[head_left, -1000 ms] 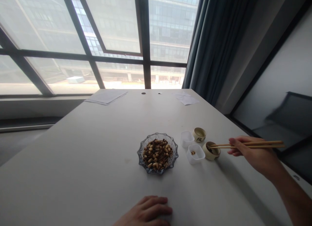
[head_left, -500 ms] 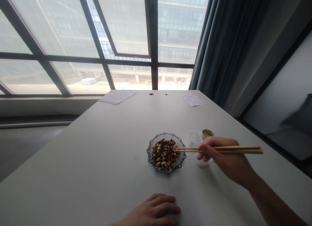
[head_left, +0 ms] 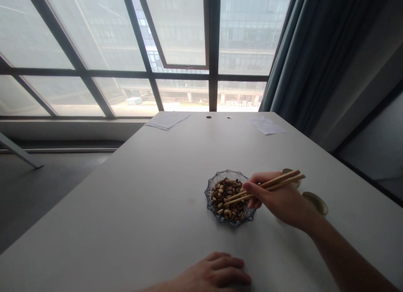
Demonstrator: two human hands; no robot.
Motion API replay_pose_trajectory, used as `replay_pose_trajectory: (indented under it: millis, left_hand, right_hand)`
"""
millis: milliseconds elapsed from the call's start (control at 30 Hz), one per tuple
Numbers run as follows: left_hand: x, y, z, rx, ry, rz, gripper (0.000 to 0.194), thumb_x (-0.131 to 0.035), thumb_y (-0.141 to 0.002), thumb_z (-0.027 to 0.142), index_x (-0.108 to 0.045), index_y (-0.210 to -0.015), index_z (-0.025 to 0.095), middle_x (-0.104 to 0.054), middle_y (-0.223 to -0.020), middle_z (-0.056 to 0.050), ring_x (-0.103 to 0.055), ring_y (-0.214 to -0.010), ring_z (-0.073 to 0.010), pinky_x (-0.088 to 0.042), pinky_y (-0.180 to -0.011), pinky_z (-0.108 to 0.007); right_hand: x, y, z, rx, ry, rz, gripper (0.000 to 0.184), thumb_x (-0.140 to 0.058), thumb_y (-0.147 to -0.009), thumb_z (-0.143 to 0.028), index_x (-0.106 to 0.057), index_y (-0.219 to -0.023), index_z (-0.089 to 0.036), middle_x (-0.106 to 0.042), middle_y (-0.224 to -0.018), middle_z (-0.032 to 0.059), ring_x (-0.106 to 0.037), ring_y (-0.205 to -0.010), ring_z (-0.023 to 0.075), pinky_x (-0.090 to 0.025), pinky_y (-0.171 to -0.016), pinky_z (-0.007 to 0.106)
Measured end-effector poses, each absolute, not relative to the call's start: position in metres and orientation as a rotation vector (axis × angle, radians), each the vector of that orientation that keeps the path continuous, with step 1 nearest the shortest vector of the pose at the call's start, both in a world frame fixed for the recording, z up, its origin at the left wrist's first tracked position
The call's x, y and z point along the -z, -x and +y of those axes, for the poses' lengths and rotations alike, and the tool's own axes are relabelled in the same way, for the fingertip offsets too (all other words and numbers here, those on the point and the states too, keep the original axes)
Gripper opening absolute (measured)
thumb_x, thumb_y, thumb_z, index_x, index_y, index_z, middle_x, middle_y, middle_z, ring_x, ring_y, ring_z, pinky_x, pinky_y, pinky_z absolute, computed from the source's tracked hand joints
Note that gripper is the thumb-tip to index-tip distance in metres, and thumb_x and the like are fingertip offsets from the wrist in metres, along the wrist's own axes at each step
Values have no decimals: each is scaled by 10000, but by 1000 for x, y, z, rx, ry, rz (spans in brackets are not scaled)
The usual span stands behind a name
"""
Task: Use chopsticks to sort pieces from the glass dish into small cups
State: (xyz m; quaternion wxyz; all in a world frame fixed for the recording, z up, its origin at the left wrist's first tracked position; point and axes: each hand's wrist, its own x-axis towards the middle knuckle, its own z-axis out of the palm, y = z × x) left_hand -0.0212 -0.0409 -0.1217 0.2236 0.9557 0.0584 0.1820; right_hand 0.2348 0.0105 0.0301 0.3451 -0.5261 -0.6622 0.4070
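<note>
A scalloped glass bowl (head_left: 233, 222) holds a mix of brown seeds and pale nuts in shells (head_left: 225, 194). My right hand (head_left: 272, 197) is closed around a pair of wooden chopsticks (head_left: 277, 182), just over the bowl's right edge. Their tips reach into the mix near its middle; I cannot make out whether anything is pinched between them. Nearer to me, my left hand (head_left: 218, 272) lies palm down on the white table, fingers stretched out and holding nothing.
Right of the bowl, partly behind my right hand and forearm, stand round containers, one with a yellowish-green inside (head_left: 315, 203). Paper sheets (head_left: 166, 121) lie at the far left of the table (head_left: 151, 187), with more paper (head_left: 269, 126) at the far right. Windows and a curtain (head_left: 302, 52) stand beyond.
My right hand has moved in closer to the bowl, and the chopsticks now slant with their back ends higher. The view has turned slightly left. My left hand still rests on the table.
</note>
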Motion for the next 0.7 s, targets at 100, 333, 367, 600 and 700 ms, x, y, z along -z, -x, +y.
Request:
replay_pose_trajectory:
  millis: [100, 333, 367, 600, 700]
  left_hand:
    - [125, 21, -42, -504, -2647, 167, 238, -494, -1145, 371, -604, -1276, 206, -661, -1490, -67, -520, -1470, -226, -341, -1276, -345]
    - [123, 22, -43, -480, -2663, 166, 191, -588, -1110, 316, -610, -1261, 201, -667, -1483, -64, -527, -1466, -221, -346, -1276, -339]
    - [122, 22, -43, -478, -2662, 165, 193, -584, -1111, 320, -609, -1261, 201, -664, -1486, -65, -526, -1467, -223, -346, -1277, -340]
    - [119, 22, -42, -471, -2652, 158, 251, -487, -1146, 376, -595, -1290, 202, -671, -1474, -79, -529, -1463, -231, -355, -1269, -346]
    - [118, 23, -41, -474, -2641, 137, 278, -455, -1154, 389, -586, -1296, 189, -666, -1477, -88, -524, -1466, -233, -350, -1270, -349]
  right_hand:
    - [-24, -239, 13, -1151, 1358, -1672, 343, -753, -926, -510, -742, -821, -184, -765, -641, 27, -721, -590, 169, -558, -556, 232]
    - [-14, -237, 19, -1228, 1328, -1637, 401, -747, -913, -566, -729, -842, -172, -771, -647, 45, -749, -611, 190, -585, -578, 255]
    - [-13, -237, 19, -1230, 1330, -1638, 405, -746, -912, -571, -728, -844, -172, -773, -653, 46, -754, -618, 194, -589, -583, 258]
    - [-9, -236, 19, -1247, 1328, -1644, 419, -730, -914, -588, -716, -816, -181, -803, -710, 63, -785, -667, 222, -603, -599, 278]
    - [-9, -234, 17, -1225, 1343, -1640, 431, -724, -913, -599, -707, -789, -186, -802, -706, 62, -789, -670, 228, -607, -598, 283]
